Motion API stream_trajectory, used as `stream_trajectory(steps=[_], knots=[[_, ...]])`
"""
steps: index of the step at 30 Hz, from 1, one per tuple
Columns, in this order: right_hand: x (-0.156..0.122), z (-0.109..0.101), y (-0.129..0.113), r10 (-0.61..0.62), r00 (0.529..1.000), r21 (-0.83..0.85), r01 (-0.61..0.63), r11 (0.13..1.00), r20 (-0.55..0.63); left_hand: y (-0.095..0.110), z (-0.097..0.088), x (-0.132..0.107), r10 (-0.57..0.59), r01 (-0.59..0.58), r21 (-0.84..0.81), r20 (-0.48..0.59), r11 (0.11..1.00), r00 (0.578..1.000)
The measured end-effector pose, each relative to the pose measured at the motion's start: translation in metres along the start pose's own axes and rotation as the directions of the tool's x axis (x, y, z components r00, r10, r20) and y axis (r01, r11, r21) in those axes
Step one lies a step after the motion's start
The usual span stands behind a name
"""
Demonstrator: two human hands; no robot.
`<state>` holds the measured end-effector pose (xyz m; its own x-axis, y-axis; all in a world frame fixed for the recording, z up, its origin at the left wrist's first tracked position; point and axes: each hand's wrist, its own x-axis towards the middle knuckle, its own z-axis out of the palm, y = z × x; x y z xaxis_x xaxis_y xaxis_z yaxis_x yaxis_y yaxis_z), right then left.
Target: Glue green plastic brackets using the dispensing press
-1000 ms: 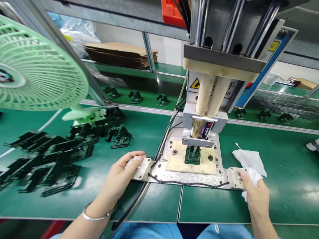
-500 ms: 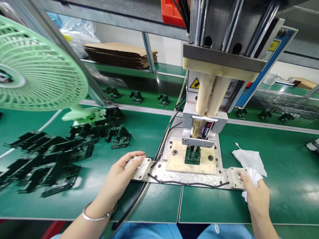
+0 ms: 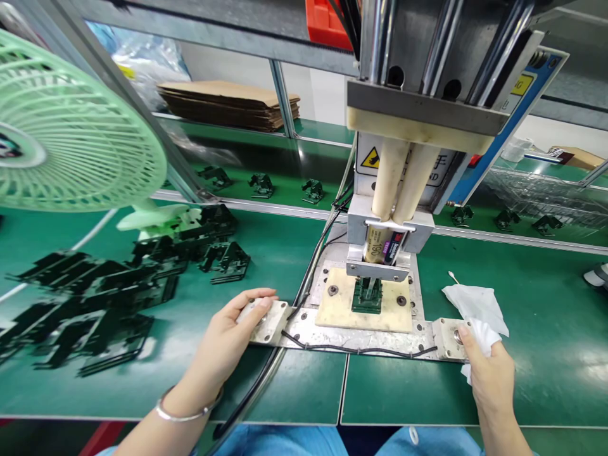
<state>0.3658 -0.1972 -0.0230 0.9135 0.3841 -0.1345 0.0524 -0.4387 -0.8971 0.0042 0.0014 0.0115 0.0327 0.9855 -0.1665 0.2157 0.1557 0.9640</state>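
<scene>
My left hand is wrapped round the metal button block at the left end of a steel base bar, thumb along its top. The thumb of my right hand rests on the button of the right block; a crumpled white tissue is held in its fingers. Between them stands a press. A small dark green part sits in its cream fixture plate. Above it hang two adhesive tubes in a metal holder, their lower tips reaching the part.
A green fan stands at the left, above a pile of dark green parts. More parts sit in a row on the strip behind. Cables run beside the press. A flat white wipe and a cotton swab lie right.
The parts on the strip behind have shifted slightly to the right. My hands and the press stay where they were.
</scene>
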Motion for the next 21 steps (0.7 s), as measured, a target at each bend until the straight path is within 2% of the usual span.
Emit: stream_trajectory(steps=[10,21], knots=[[-0.0022,0.0002,-0.0047,-0.005,1.000,0.009,0.005,1.000,-0.016,-0.0046,-0.0028,0.0024,0.017,-0.017,0.016,0.003,1.000,1.000],[-0.0039,0.0008,-0.0090,-0.014,1.000,-0.018,0.014,1.000,-0.015,0.0012,0.0007,-0.0002,-0.013,0.012,-0.036,-0.003,0.999,1.000]])
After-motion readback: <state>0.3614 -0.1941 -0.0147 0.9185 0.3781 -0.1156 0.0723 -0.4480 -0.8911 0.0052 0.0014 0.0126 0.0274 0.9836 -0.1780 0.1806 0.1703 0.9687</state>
